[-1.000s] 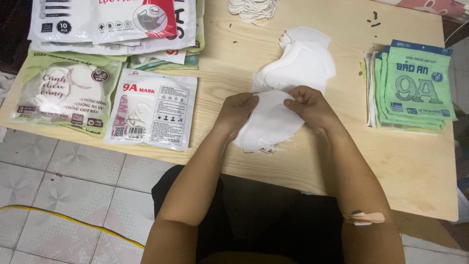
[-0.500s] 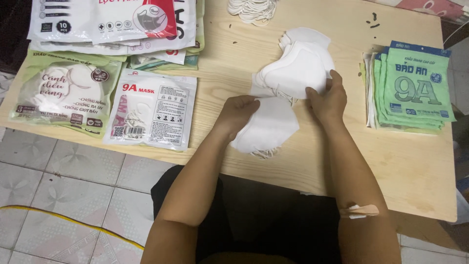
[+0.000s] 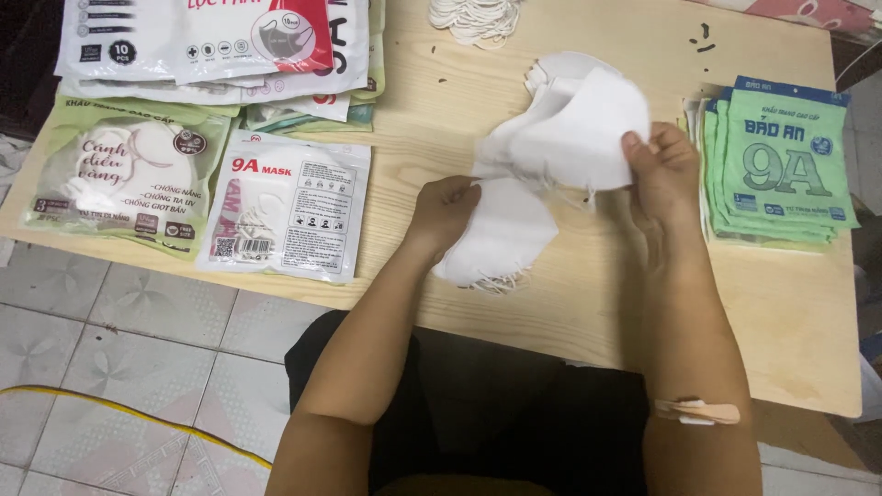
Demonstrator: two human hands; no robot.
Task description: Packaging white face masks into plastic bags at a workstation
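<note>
floor: pale patterned tiles | table: light wood | light: even

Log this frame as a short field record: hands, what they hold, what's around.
left hand: rests on the near masks, a small white stack on the table
right hand: grips a white mask at the far pile
right of hands: stack of green packets
left of hands: white packet, green-and-white packet, more packets behind
far edge: bundle of white loops
right forearm: plaster
</note>
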